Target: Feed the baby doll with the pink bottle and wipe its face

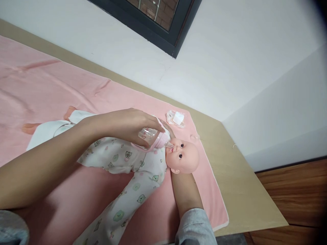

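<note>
A bald baby doll [182, 158] in white pyjamas with small animal prints lies on its back, with its head to the right. My left hand [136, 124] is closed around a clear feeding bottle [149, 135] with a pink collar. The bottle lies tilted over the doll's chest, and its clear teat is at the doll's mouth. Under the doll's neck runs my right forearm. Only a small part of my right hand [167, 128] shows at the doll's far shoulder, curled round it; the rest is hidden behind the doll and bottle.
A pink blanket [84, 92] covers much of the tan tabletop [237, 190]. Beyond the doll's head lie a small clear wrapper with a white piece [178, 118] and a small clear item [194, 137]. A white wall with a dark-framed window [163, 34] borders the table; wooden panels [296, 190] stand right.
</note>
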`<action>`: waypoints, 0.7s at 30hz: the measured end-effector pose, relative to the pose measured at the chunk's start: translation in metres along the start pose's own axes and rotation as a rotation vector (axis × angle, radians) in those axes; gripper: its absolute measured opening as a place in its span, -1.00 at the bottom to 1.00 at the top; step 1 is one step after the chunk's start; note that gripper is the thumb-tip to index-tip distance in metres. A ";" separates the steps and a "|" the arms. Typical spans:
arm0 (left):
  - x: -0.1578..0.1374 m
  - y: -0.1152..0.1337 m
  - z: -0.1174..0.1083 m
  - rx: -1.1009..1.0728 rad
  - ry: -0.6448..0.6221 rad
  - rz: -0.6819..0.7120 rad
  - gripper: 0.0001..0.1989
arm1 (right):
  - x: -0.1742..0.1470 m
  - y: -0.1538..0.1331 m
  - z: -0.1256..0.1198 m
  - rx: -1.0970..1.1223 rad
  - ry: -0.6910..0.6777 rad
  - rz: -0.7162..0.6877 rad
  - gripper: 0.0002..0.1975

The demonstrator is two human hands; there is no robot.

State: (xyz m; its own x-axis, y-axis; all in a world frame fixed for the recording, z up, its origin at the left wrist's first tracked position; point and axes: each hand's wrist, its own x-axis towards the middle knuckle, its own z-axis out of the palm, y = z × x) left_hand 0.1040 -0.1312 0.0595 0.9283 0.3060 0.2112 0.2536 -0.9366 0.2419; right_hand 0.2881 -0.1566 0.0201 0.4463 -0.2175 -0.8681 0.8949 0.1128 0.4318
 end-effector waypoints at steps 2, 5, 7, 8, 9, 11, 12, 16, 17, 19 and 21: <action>0.000 0.001 -0.001 0.004 -0.006 -0.001 -0.49 | 0.001 0.000 -0.001 -0.018 0.007 -0.074 -0.85; -0.001 0.005 -0.003 0.005 -0.004 0.008 -0.49 | 0.003 0.001 -0.004 -0.039 0.019 -0.129 -0.87; -0.002 0.006 -0.004 0.008 0.006 0.008 -0.50 | 0.004 0.002 -0.005 -0.042 0.035 -0.180 -0.87; -0.002 0.006 -0.004 0.011 0.012 0.008 -0.50 | 0.005 0.002 -0.005 -0.032 0.043 -0.194 -0.87; -0.002 0.006 -0.004 0.014 0.015 0.009 -0.50 | 0.005 0.002 -0.005 -0.009 0.047 -0.193 -0.86; -0.002 0.005 -0.003 0.020 0.017 0.010 -0.49 | 0.005 0.003 -0.005 0.045 0.024 -0.156 -0.85; -0.002 0.004 -0.002 0.021 0.013 0.013 -0.48 | 0.004 0.003 -0.005 0.065 0.001 -0.132 -0.86; -0.001 0.002 -0.002 0.020 -0.010 0.001 -0.48 | 0.003 0.001 -0.004 0.068 -0.062 -0.071 -0.85; -0.001 0.003 -0.002 0.020 -0.015 -0.004 -0.48 | 0.003 0.001 -0.004 0.066 -0.074 -0.063 -0.83; -0.001 0.004 -0.003 0.019 -0.018 -0.011 -0.49 | 0.005 0.001 -0.005 0.067 -0.112 -0.044 -0.79; -0.002 0.005 -0.004 0.019 -0.017 -0.011 -0.49 | 0.005 0.003 -0.006 0.074 -0.156 -0.033 -0.79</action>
State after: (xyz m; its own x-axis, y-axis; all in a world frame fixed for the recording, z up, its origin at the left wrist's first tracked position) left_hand 0.1025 -0.1354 0.0640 0.9299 0.3132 0.1930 0.2685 -0.9364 0.2258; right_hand 0.2931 -0.1520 0.0153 0.4071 -0.3683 -0.8358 0.9042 0.0329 0.4259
